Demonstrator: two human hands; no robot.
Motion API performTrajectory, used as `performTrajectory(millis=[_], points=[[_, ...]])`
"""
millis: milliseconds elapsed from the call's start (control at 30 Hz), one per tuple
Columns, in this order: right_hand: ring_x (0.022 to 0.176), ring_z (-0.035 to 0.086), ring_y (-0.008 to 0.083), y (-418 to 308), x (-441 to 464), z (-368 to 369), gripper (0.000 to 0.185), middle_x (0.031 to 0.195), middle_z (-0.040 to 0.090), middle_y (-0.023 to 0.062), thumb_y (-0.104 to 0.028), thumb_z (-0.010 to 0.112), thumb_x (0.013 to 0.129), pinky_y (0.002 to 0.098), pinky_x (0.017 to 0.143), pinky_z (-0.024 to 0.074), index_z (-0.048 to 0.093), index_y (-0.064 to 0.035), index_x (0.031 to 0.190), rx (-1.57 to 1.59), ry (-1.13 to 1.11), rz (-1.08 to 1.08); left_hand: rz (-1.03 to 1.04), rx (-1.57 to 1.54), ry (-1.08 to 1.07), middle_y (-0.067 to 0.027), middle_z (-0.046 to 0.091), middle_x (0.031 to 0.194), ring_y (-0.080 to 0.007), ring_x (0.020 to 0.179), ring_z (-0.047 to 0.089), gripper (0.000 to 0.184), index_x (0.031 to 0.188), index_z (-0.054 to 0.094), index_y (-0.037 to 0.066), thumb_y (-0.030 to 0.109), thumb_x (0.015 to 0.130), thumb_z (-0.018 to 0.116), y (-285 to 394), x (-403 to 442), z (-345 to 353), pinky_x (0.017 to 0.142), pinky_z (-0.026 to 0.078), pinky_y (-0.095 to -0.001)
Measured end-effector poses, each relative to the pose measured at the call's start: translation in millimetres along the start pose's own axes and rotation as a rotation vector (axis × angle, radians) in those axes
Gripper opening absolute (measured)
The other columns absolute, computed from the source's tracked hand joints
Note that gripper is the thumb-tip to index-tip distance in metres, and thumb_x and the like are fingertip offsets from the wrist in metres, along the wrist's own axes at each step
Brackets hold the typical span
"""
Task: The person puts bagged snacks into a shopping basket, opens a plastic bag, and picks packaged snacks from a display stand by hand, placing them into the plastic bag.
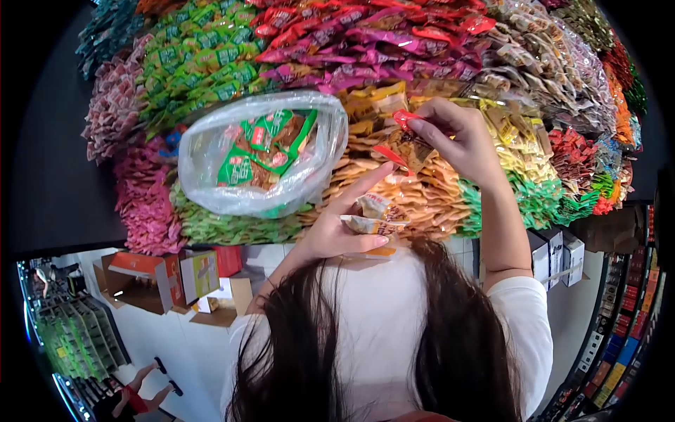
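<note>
My right hand (pixel 453 137) pinches a small clear snack packet (pixel 411 149) with red ends by its upper corner, over the display. Lower and to the left, my left hand (pixel 337 228) grips a few white-and-brown snack packets (pixel 376 216) between thumb and fingers, close to my chest. Its index finger points up, the tip by the lower red end of the other packet; whether they touch I cannot tell. Left of both hands a clear plastic bag (pixel 200 183) lies with its mouth wide, holding several green snack packets (pixel 260 148).
Packets stand in dense rows: green (pixel 204 53), red and purple (pixel 373 35), orange (pixel 429 200) and yellow (pixel 517 144). Cardboard boxes (pixel 144 281) sit on the floor at lower left. Stocked shelves (pixel 626 316) line the right. Another person's legs (pixel 144 383) show at bottom left.
</note>
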State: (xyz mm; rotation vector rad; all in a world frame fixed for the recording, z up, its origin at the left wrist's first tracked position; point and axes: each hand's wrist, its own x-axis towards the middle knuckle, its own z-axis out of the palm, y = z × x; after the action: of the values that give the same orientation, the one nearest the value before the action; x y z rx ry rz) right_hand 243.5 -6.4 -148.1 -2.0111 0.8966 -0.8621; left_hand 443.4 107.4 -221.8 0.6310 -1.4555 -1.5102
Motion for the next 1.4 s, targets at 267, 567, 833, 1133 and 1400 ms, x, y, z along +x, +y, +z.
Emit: performTrajectory(millis=[267,567,833,1133,1400], points=[[0.054,0.052,0.0083,11.5,-13.5,23.4,0.010,0.064,0.059,0.0046,-0.010,0.066,0.082,0.0239,0.050,0.0411,0.064,-0.0002,0.085,0.017,-0.100,-0.028,-0.122,0.002,0.104,-0.0129,0.026,0.147,-0.0203,0.133,0.030,0.084,0.142,0.027,0.001,0.008,0.071,0.071,3.1,-12.8,8.4,0.106,0.024,-0.0327],[0.055,0.049,0.0091,13.4,-13.5,30.0,0.011,0.067,0.059,0.0049,-0.011,0.065,0.082,0.0240,0.051,0.0388,0.065,0.0002,0.085,0.035,-0.101,-0.013,-0.181,0.151,0.174,-0.0077,0.038,0.134,-0.0144,0.123,0.038,0.071,0.134,0.040,0.003,0.006,0.070,0.070,16.9,-18.2,7.0,0.100,0.031,-0.0291],[0.057,0.048,0.0049,26.5,-7.0,23.7,0.018,0.064,0.057,-0.0010,-0.018,0.063,0.086,0.0216,0.051,0.0381,0.065,-0.0004,0.084,0.234,-0.174,0.108,-0.086,0.408,0.017,-0.0085,0.045,0.130,-0.0204,0.124,0.039,0.068,0.128,0.047,0.002,0.010,0.066,0.073,18.5,-17.7,-6.1,0.104,0.029,-0.0347],[0.058,0.043,0.0001,31.0,-5.7,27.2,0.019,0.070,0.057,-0.0048,-0.020,0.062,0.088,0.0180,0.048,0.0328,0.066,-0.0015,0.089,0.360,-0.175,0.067,0.025,0.511,-0.060,-0.0103,0.051,0.128,-0.0268,0.126,0.040,0.070,0.125,0.051,0.002,0.012,0.061,0.076,21.6,-17.1,-5.6,0.106,0.027,-0.0387],[0.058,0.043,0.0000,34.0,-5.6,26.7,0.018,0.070,0.056,-0.0057,-0.019,0.062,0.088,0.0173,0.048,0.0324,0.066,-0.0022,0.089,0.378,-0.174,0.090,0.050,0.526,-0.056,-0.0138,0.049,0.129,-0.0270,0.125,0.041,0.074,0.128,0.049,0.003,0.012,0.060,0.077,20.5,-18.0,-3.8,0.104,0.030,-0.0369]])
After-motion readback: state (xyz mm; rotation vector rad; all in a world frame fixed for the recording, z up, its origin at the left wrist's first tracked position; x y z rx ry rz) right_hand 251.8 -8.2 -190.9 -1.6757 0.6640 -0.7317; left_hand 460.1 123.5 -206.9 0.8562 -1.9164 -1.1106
